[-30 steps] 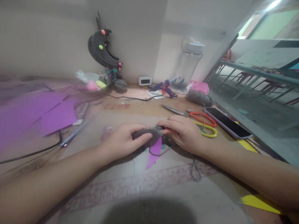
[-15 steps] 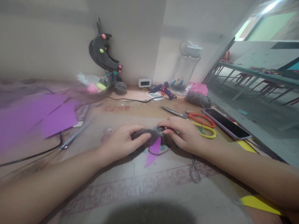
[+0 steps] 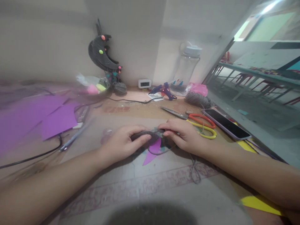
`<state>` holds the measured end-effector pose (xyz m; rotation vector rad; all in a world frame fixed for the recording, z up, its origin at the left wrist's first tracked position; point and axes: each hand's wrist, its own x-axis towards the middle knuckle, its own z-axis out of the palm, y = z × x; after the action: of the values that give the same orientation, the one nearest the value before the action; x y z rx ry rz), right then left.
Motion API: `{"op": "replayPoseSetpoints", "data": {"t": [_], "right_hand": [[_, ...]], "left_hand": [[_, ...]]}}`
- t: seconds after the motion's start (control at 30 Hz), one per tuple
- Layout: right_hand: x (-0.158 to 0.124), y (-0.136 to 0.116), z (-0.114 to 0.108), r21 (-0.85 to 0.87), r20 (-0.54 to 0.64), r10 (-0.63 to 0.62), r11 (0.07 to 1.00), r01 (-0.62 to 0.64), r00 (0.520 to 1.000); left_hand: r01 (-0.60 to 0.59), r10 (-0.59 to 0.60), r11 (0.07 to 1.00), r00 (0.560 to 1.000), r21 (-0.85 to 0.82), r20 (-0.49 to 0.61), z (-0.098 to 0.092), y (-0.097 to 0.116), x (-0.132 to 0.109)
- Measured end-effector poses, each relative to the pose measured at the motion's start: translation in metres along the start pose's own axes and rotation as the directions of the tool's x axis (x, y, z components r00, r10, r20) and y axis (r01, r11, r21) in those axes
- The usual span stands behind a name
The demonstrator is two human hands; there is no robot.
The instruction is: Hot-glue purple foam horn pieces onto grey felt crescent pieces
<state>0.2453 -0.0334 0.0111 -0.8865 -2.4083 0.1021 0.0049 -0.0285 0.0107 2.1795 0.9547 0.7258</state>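
Observation:
My left hand [image 3: 122,143] and my right hand [image 3: 184,134] meet at the middle of the table, both closed on a grey yarn-wrapped piece [image 3: 146,135] with a purple paper point [image 3: 152,151] sticking out below it. My left thumb and fingers pinch the left end. My right fingers press on its right end. A loose grey yarn strand [image 3: 194,170] trails from the piece toward me.
Orange scissors [image 3: 199,119], yellow scissors [image 3: 207,132] and a phone [image 3: 226,126] lie to the right. Behind are a grey yarn ball [image 3: 199,100], glue gun [image 3: 164,90], water bottle [image 3: 187,70], small clock [image 3: 144,83] and a dark crescent ornament [image 3: 102,54]. Purple paper sheets [image 3: 58,120] lie left.
The purple point has swung slightly left and lower between my hands. Both hands stay in place on the piece.

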Motion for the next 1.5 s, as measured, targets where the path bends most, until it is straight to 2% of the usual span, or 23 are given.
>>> {"op": "replayPoseSetpoints", "data": {"t": [0.13,0.33,0.43,0.57,0.63,0.73,0.83,0.9,0.93,0.97,1.0,1.07,1.13,1.2,1.3,1.37,1.43,1.5], "right_hand": [[0.0,-0.001,0.0,0.022,-0.009,0.019,1.0,-0.019,1.0],[0.0,-0.006,-0.001,0.095,-0.078,0.131,0.988,-0.124,0.988],[0.001,-0.006,-0.002,0.111,-0.116,0.193,0.977,-0.18,0.974],[0.0,-0.007,0.0,0.086,-0.104,0.24,0.969,-0.232,0.965],[-0.001,-0.007,0.001,0.044,-0.106,0.184,0.983,-0.18,0.977],[-0.003,-0.008,0.002,-0.039,-0.078,0.014,0.999,-0.017,0.997],[-0.003,-0.008,0.001,-0.133,-0.078,-0.125,0.984,0.114,0.989],[-0.002,-0.007,-0.002,-0.19,-0.103,-0.184,0.968,0.162,0.978],[-0.002,-0.006,-0.003,-0.218,-0.116,-0.206,0.96,0.178,0.972],[-0.002,-0.006,-0.005,-0.246,-0.128,-0.225,0.951,0.189,0.966],[-0.002,-0.005,-0.006,-0.279,-0.135,-0.238,0.941,0.194,0.962],[-0.002,-0.003,-0.007,-0.352,-0.135,-0.245,0.918,0.184,0.96],[-0.002,-0.003,-0.006,-0.415,-0.106,-0.246,0.891,0.182,0.963],[-0.002,-0.003,-0.003,-0.442,-0.056,-0.253,0.874,0.203,0.966],[-0.001,-0.008,0.002,-0.388,-0.008,-0.245,0.894,0.223,0.969],[-0.002,-0.012,0.004,-0.292,-0.02,-0.177,0.942,0.164,0.984],[-0.002,-0.016,0.004,-0.14,-0.062,-0.017,0.99,0.008,0.998],[0.0,-0.017,0.003,0.04,-0.107,0.201,0.979,-0.198,0.974]], "left_hand": [[0.009,-0.009,1.0,1.0,-0.012,0.006,0.0,0.0,0.0],[0.004,-0.004,1.0,1.0,-0.026,-0.024,0.0,0.0,-0.001],[-0.048,0.046,0.999,0.993,-0.02,-0.108,0.001,-0.002,-0.001],[-0.19,0.183,0.982,0.955,-0.009,-0.234,-0.001,-0.006,-0.001],[-0.228,0.223,0.974,0.946,0.007,-0.236,-0.002,-0.006,-0.002],[-0.251,0.259,0.966,0.945,0.064,-0.198,-0.004,-0.005,-0.003],[-0.258,0.272,0.962,0.941,0.092,-0.2,-0.001,-0.006,-0.002],[-0.217,0.214,0.976,0.943,0.018,-0.256,0.003,-0.011,0.001],[-0.174,0.15,0.983,0.944,-0.057,-0.294,0.005,-0.014,0.003],[-0.104,0.059,0.983,0.958,-0.148,-0.281,0.006,-0.017,0.005],[-0.039,-0.018,0.972,0.97,-0.231,-0.241,0.007,-0.019,0.007],[0.084,-0.12,0.943,0.988,-0.321,-0.092,0.006,-0.02,0.009],[0.167,-0.134,0.94,0.983,-0.298,0.125,0.003,-0.017,0.009],[0.168,-0.122,0.945,0.977,-0.281,0.176,0.0,-0.013,0.008],[0.206,-0.19,0.94,0.978,-0.273,0.083,0.0,-0.01,0.007],[0.223,-0.239,0.931,0.971,-0.29,-0.021,0.001,-0.01,0.007],[0.216,-0.252,0.931,0.964,-0.293,-0.09,0.002,-0.011,0.007],[0.208,-0.247,0.936,0.963,-0.282,-0.108,0.002,-0.012,0.007]]}}
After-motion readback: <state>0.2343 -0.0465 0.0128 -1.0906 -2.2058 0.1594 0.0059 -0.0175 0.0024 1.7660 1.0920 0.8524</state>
